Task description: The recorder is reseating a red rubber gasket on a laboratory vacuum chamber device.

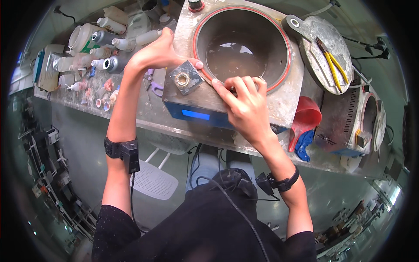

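Note:
A metal box-shaped machine [283, 94] with a round, deep chamber stands on the bench before me, some murky residue at the chamber's bottom. Round the chamber's mouth runs a red sealing ring [290, 52]. My left hand [159, 51] reaches over the machine's left edge, its thumb stretched to the ring beside a square metal block with a brass fitting [182, 80]; its other fingers are mostly hidden. At the near rim, my right hand [249, 107] has its thumb laid along the ring and its fingers curled over the chamber's edge.
Several bottles [114, 64] crowd the bench at left. A round lid [325, 52] carrying yellow-handled pliers [334, 70] lies at right. Nearer are a red scoop [305, 114], a blue glove [304, 146] and a second machine [345, 118]. A perforated chair [155, 181] stands below the bench.

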`<state>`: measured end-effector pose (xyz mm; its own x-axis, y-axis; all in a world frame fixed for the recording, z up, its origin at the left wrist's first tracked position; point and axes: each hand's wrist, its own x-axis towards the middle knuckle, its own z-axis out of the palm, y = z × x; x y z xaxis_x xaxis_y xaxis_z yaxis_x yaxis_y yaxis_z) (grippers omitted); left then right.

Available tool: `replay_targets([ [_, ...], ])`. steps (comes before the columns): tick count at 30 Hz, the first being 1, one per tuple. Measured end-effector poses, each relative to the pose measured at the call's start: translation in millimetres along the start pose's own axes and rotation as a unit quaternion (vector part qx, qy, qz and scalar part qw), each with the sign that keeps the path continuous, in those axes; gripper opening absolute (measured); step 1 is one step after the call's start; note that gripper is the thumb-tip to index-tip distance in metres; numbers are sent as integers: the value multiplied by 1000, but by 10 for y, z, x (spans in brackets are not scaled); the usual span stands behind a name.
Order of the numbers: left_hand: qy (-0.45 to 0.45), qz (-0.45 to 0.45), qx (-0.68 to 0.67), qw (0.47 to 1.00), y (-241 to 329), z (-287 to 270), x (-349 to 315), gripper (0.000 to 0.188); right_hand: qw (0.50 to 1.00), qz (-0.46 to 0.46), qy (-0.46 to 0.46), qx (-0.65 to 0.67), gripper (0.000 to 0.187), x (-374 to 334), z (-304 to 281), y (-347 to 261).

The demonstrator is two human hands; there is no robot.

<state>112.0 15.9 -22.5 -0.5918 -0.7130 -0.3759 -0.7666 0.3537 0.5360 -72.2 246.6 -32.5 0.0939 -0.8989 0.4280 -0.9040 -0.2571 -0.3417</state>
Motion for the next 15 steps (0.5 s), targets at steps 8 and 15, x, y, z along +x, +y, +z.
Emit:
replay_targets([
  [8,309,169,-63,934,852,194,-946,18,993,60,75,69,39,-261,-62,136],
  [15,222,179,-80,955,1019,1061,-1368,51,990,81,103,58,33,-209,-4,71],
])
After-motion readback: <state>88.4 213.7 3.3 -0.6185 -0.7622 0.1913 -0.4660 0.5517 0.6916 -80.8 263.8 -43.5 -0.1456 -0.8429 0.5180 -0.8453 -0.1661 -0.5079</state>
